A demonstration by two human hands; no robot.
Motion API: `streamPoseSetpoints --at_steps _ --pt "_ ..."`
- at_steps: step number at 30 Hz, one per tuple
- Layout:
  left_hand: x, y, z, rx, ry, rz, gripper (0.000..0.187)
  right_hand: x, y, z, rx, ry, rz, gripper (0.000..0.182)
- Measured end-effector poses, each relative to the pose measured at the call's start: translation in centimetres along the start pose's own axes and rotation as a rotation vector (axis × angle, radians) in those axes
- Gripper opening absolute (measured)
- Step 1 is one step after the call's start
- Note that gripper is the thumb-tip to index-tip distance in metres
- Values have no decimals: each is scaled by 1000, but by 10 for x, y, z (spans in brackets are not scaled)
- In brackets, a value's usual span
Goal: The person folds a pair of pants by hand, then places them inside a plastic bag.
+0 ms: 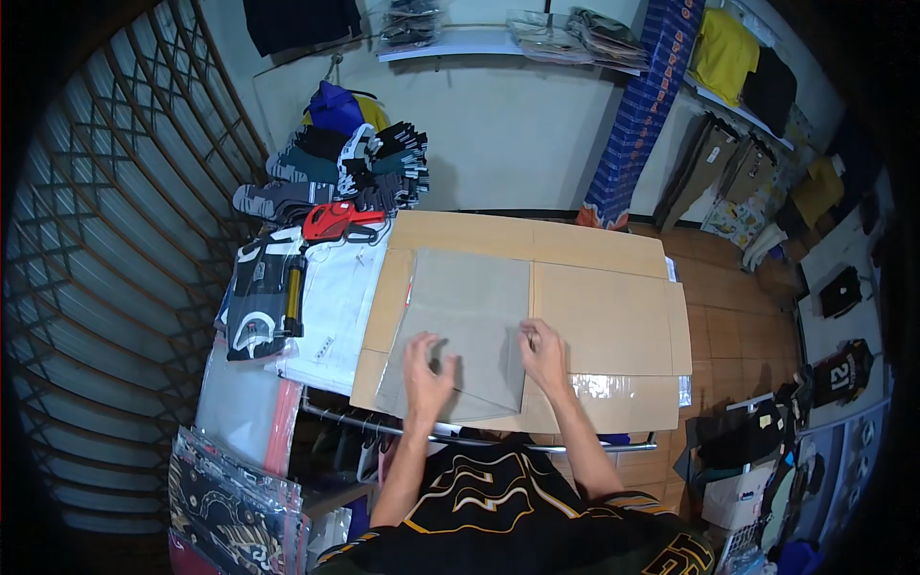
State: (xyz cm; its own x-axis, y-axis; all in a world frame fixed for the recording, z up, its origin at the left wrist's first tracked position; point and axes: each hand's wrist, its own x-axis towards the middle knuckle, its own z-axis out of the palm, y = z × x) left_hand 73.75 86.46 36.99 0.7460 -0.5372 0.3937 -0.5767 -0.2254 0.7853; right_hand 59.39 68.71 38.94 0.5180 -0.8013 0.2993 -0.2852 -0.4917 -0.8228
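A metal folding gate [105, 220] of diamond lattice closes the left side of the room. The rear wall [508, 125] is plain and light in colour, with a white shelf [460, 43] mounted near its top. A tall stack of blue boxes [640, 105] leans against this wall at the right. The floor [738, 316] consists of brown tiles. Garments hang along the right wall. Lighting is even and artificial.

Grey folded cloth [470, 316] lying flat on brown cardboard sheet [604, 316], smooth, rectangular, near edge angling slightly; both hands pressing on its lower part.
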Motion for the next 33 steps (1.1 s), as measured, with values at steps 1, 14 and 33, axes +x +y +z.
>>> streamPoseSetpoints --at_steps 1,14,33 --pt "-2 10 6 0 -5 7 45 15 4 5 -91 -30 -84 16" --pt "0 20 37 281 -374 -335 97 87 35 57 -533 -307 -269 45" --pt "89 7 93 496 -317 -148 104 -8 14 -12 -538 -292 -163 46"
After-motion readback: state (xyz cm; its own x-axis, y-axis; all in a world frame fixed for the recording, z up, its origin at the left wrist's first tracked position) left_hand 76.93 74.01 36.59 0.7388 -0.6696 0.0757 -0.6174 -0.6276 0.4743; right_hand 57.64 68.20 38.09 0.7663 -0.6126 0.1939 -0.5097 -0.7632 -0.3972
